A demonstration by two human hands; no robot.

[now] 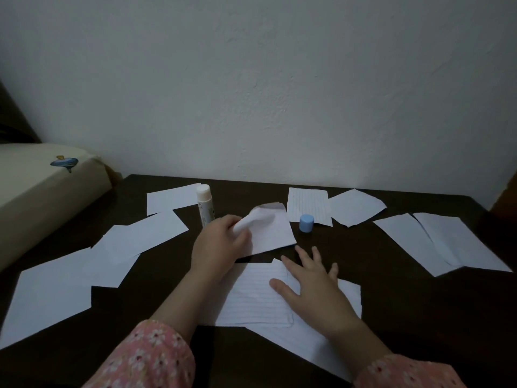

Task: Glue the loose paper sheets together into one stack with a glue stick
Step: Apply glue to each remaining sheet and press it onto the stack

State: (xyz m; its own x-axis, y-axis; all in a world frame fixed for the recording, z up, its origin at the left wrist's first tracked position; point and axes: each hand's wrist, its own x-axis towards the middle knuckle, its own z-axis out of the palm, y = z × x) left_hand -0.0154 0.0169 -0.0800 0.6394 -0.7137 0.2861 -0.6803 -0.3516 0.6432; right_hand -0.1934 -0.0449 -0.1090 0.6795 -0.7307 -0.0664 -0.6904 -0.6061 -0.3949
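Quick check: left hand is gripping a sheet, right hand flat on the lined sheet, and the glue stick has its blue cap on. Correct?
Not quite. The head view shows the glue stick standing uncapped; its blue cap stands apart on the table. The rest holds: left hand grips a sheet, right hand flat on the lined sheet.

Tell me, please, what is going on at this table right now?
A person in pink floral sleeves is gluing paper sheets into a stack. The left hand grips a curled sheet, lifting it off the dark table. The right hand lies flat, fingers spread, on a lined sheet in front of them. The glue stick stands uncapped behind the left hand, and its blue cap stands apart to the right. Other loose sheets lie scattered around.
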